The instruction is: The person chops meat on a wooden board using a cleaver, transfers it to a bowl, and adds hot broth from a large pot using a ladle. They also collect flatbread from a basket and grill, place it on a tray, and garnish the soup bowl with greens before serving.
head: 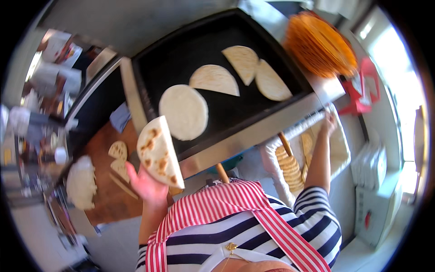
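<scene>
A folded, brown-spotted flatbread (158,153) rests on my left hand (149,187), palm up with the thumb spread, at the griddle's near left corner. On the black griddle (224,115) lie a pale round flatbread (184,112), a half-moon one (214,80) and two more half-moon pieces, one of them (242,61) touching the other (272,81). My right hand (329,123) is at the far rim of a cloth-lined container (341,146), its fingers blurred. A row of browned flatbreads (289,168) stands inside the cloth below the griddle's front edge.
A stack of orange lattice-like sheets (321,44) stands right of the griddle. Left, a wooden board (105,176) bears spotted pieces (118,150), a blue cloth (120,117) and a pile of pale dough sheets (81,182). Co-workers stand far left. A carton (375,210) is at right.
</scene>
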A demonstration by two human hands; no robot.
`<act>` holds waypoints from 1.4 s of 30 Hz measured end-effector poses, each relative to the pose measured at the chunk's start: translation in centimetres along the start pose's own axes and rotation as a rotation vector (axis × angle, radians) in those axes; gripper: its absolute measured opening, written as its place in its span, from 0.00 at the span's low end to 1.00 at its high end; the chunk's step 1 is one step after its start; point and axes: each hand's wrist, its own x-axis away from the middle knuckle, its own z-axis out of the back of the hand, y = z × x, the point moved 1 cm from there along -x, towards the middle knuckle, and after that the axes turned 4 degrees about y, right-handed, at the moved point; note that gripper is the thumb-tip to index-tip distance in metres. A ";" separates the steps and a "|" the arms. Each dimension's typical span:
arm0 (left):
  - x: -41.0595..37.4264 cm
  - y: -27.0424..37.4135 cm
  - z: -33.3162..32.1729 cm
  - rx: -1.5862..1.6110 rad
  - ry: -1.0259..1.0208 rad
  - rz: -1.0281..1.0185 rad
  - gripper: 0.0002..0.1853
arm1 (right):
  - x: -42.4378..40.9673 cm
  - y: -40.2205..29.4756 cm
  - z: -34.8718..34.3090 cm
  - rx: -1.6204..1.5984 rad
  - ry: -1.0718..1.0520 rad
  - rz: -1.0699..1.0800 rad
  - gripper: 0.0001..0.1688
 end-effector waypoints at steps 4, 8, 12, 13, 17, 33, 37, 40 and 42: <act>0.6 1.2 1.1 0.043 0.063 -0.085 0.43 | 5.9 -19.7 -4.7 -0.074 -0.040 0.579 0.16; 1.3 1.8 1.8 0.083 0.155 -0.145 0.42 | 13.8 -32.0 -16.2 0.014 -0.606 0.818 0.26; 1.8 2.0 1.2 0.058 0.217 -0.153 0.42 | 20.4 -27.1 -30.6 0.191 -0.843 1.320 0.40; 2.2 1.8 1.3 0.042 0.230 -0.154 0.42 | 22.1 -22.8 -32.7 0.571 -0.986 1.326 0.43; 3.8 1.9 3.3 0.038 0.252 -0.214 0.41 | 22.4 -20.5 -34.7 0.853 -1.270 1.296 0.42; 2.0 -1.2 3.1 0.110 0.104 -0.064 0.36 | 24.2 -30.6 -32.0 0.617 -1.547 0.894 0.31; -0.2 -3.3 2.5 0.107 0.040 0.012 0.36 | 29.3 -37.5 -21.6 0.063 -1.130 1.793 0.24; -1.8 -4.4 1.0 0.233 -0.063 0.095 0.34 | 30.3 -38.3 -16.3 -0.253 -1.136 2.004 0.28; -1.9 -4.3 1.0 0.285 -0.142 0.177 0.33 | 31.1 -37.4 -13.7 -0.266 -1.249 2.035 0.28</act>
